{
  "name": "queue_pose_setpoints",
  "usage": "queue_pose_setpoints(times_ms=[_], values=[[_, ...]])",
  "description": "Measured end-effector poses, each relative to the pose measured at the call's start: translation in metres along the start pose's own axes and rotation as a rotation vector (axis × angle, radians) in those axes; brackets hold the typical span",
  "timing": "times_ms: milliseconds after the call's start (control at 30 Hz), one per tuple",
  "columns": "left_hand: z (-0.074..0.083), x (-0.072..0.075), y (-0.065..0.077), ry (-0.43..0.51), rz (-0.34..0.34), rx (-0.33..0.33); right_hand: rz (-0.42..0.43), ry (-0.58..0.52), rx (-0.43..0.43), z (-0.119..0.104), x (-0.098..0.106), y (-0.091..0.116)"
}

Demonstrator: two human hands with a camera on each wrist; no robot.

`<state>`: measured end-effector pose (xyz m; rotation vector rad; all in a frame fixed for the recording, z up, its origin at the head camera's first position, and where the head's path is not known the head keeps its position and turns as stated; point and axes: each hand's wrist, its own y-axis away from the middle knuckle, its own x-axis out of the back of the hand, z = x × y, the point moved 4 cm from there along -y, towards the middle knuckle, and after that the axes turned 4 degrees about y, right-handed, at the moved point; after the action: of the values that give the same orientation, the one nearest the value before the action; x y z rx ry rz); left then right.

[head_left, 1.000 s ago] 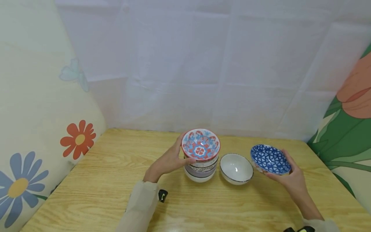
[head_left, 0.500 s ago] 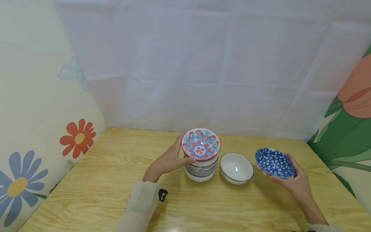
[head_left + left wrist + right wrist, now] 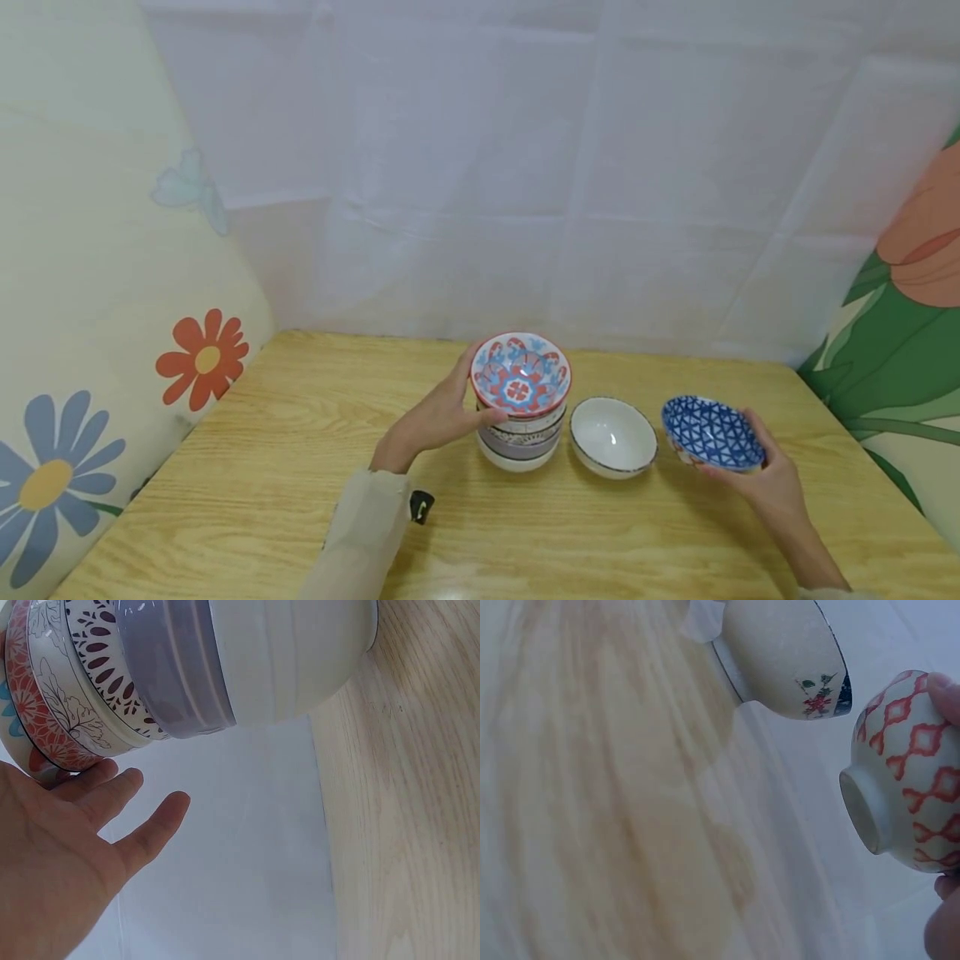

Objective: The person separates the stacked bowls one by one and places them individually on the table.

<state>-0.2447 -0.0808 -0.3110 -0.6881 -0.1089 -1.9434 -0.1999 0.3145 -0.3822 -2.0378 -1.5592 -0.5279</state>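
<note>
A stack of patterned bowls (image 3: 519,450) stands on the table, with a red-rimmed bowl (image 3: 521,375) on top, red and blue inside. My left hand (image 3: 442,408) holds that top bowl by its left side, thumb across the front below the rim. In the left wrist view, some of its fingers (image 3: 154,832) stick out apart from the stack. At the right, my right hand (image 3: 776,487) grips a small bowl (image 3: 712,433), blue-and-white inside, red diamonds outside. It is held tilted above the table. Between them sits a white bowl (image 3: 613,437) with a dark rim.
The wooden table (image 3: 247,467) reaches back to a pale cloth backdrop (image 3: 465,167). Flowered panels (image 3: 67,275) flank it on both sides. A small black object (image 3: 422,506) shows beside the left sleeve (image 3: 363,533).
My right hand has carried the blue-and-white bowl slightly right and lower, toward the front of the table. The left hand and the stack have stayed in place.
</note>
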Motion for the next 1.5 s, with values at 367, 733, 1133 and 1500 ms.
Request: queue_pose_setpoints(times_ms=[367,733,1133,1500], values=[[0.015,0.003,0.005,0.009,-0.020,0.003,-0.017,-0.036,-0.021,0.005,-0.003,-0.002],[-0.019,-0.003,-0.003,-0.013,0.023,0.018,-0.023,-0.019,-0.050,0.012,-0.007,0.001],[-0.020,-0.004,-0.004,-0.014,0.024,0.027,-0.047,0.007,-0.085,0.019,-0.010,0.001],[-0.019,-0.002,-0.002,-0.024,0.028,0.015,-0.063,0.000,-0.070,0.021,-0.012,-0.001]])
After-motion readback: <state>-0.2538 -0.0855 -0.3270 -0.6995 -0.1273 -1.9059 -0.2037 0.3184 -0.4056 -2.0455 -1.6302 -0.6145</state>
